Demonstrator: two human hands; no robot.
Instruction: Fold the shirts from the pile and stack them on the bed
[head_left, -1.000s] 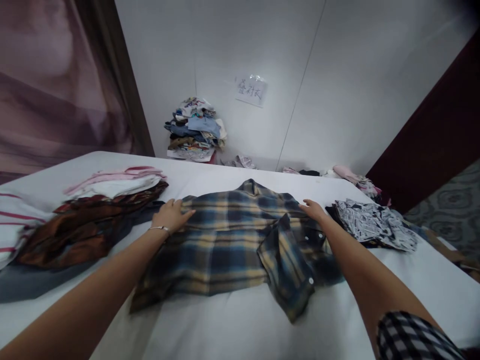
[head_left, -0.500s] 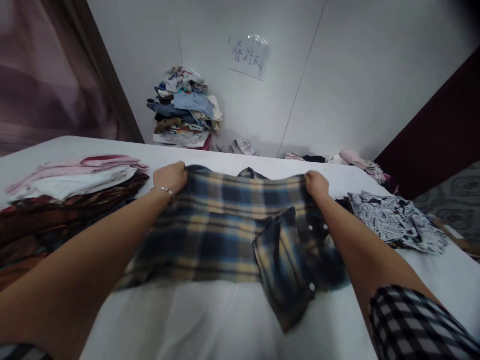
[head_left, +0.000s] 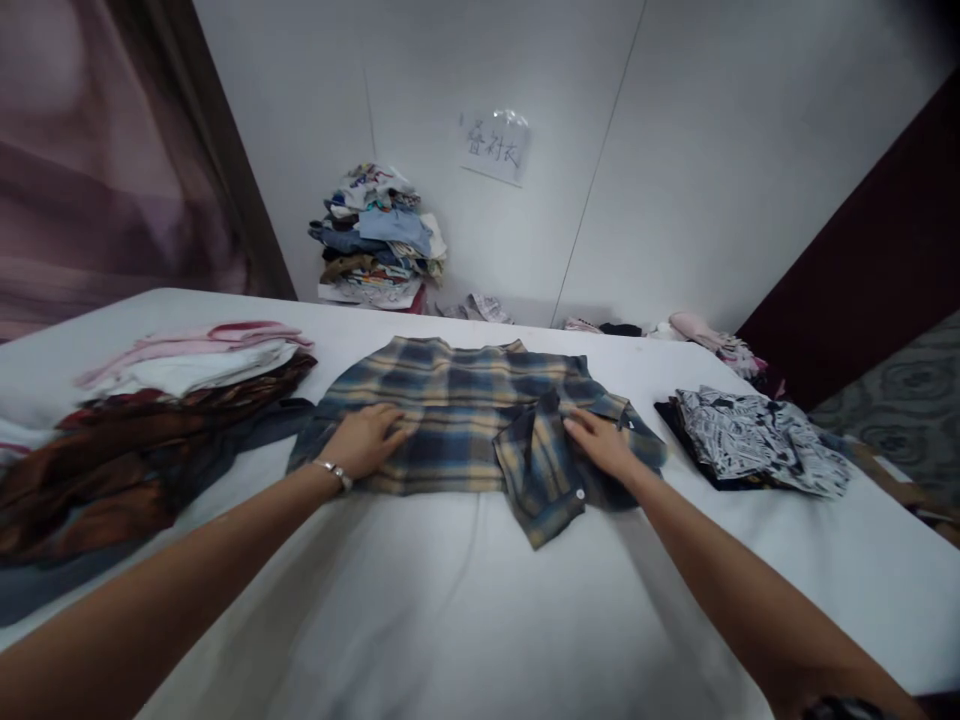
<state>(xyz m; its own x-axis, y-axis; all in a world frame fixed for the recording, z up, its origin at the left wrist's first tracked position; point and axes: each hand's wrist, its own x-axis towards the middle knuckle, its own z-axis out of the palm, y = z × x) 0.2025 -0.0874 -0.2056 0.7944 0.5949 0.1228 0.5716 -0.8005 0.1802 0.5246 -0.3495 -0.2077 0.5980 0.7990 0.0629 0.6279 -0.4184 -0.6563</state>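
A blue and yellow plaid shirt (head_left: pixel 457 400) lies folded in half on the white bed (head_left: pixel 465 600), with one sleeve and cuff sticking out at its near right corner. My left hand (head_left: pixel 367 440) rests flat on the shirt's near left part, fingers spread, a thin bracelet at the wrist. My right hand (head_left: pixel 598 443) lies flat on the sleeve at the right side, fingers extended. Neither hand grips the cloth.
A heap of brown, pink and white clothes (head_left: pixel 150 420) lies at the left. A black and white patterned garment (head_left: pixel 757 440) lies at the right. A stack of folded clothes (head_left: pixel 379 240) stands against the far wall under a paper sign (head_left: pixel 493 146). Loose clothes (head_left: pixel 697 330) lie at the far right edge.
Both hands gripped the shirt's far edge, pulled it up and folded it over. Now they lie flat on the folded shirt, nearer to me.
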